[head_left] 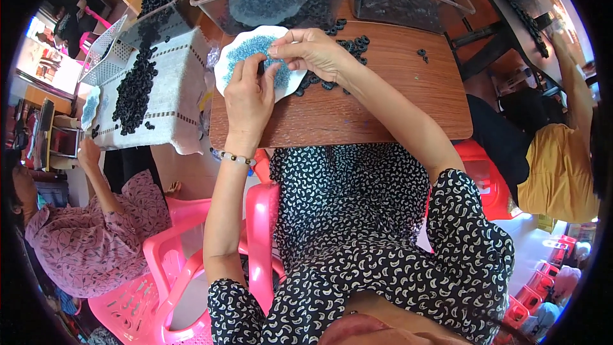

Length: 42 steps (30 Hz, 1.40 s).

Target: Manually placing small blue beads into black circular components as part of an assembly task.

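And under the left hand [249,99], look, a white plate [222,78] with pale and deeper blue beads [255,46]! At those fingers, a black piece [261,68]; below them, a bracelet [237,158] of whitish and brownish beads. Right of the right hand [319,54], reddish-brown woodgrain on the tabletop [408,96]. Left of the left hand, an off-white cloth [182,67], dark dashed stripes; below that, a dusty-pink blouse [96,246], dark leafy print. Nearer, below both hands: hot-pink chair [260,214], black dress [357,217] covered in white crescents! Far right of the right hand, a mustard-yellow garment [555,172].

A head-worn fisheye looks down at both hands [249,96] [314,53].
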Motion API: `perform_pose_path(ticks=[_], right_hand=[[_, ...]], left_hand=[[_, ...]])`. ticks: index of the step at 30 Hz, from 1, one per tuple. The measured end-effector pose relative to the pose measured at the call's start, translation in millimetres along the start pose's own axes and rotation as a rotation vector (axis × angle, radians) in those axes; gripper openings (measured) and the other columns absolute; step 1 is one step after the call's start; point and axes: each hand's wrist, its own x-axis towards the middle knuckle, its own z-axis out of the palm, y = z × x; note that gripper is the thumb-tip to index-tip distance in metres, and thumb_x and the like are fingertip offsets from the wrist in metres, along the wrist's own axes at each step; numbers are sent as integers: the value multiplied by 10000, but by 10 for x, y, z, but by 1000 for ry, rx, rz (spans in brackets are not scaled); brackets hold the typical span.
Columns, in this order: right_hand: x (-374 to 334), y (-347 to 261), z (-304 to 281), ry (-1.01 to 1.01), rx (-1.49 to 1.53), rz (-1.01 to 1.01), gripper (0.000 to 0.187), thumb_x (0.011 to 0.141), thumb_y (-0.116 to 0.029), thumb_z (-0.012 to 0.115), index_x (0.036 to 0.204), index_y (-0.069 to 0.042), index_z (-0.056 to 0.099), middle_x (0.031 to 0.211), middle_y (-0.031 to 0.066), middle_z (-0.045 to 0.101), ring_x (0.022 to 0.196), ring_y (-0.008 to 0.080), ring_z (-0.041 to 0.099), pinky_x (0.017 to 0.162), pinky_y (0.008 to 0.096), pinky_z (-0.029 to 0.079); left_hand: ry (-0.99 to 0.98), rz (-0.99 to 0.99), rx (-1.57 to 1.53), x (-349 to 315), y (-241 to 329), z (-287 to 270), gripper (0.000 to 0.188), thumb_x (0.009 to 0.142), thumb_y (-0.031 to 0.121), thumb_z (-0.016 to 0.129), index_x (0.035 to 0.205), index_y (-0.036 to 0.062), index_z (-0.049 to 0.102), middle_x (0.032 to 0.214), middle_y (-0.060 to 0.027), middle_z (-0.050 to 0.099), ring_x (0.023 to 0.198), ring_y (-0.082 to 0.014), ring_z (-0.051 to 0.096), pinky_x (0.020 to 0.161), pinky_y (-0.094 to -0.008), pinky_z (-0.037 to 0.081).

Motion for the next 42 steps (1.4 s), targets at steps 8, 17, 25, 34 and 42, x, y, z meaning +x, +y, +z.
perform_pose_path(ticks=[8,17,25,34,42], right_hand=[[24,37,11,20,-45,-7,204,861,-233,815,890,-63,706,797,15,684,641,47,558,579,183,433],[23,-7,-14,10,-172,-74,218,878,-214,793,924,-11,727,845,48,720,652,55,580,576,195,459],[55,24,55,28,-328,-287,168,910,-80,704,996,64,717,885,91,732,790,115,681,713,263,539],[126,162,37,51,-363,-283,223,945,-120,682,1097,43,701,934,68,738,846,80,671,723,224,511],[58,47,4,145,-357,-239,200,878,-75,703,1034,50,713,922,71,736,813,92,671,694,227,514]], left_hand=[[-98,37,92,18,-151,-14,141,958,122,639,1061,25,636,887,-192,644,774,-395,660,653,-472,530],[-198,-257,-191,67,-68,-47,198,1006,167,590,992,-18,660,733,-168,624,626,-248,598,605,-376,478],[-222,-410,-398,64,-214,52,285,1055,244,531,909,19,627,651,-4,513,584,-77,458,530,-271,375],[-217,-320,-244,117,-291,133,337,1061,272,511,871,18,626,645,23,509,577,-68,441,521,-280,356],[-274,-352,-164,174,-207,57,310,1030,220,531,932,-43,663,717,-179,668,621,-257,631,624,-396,491]])
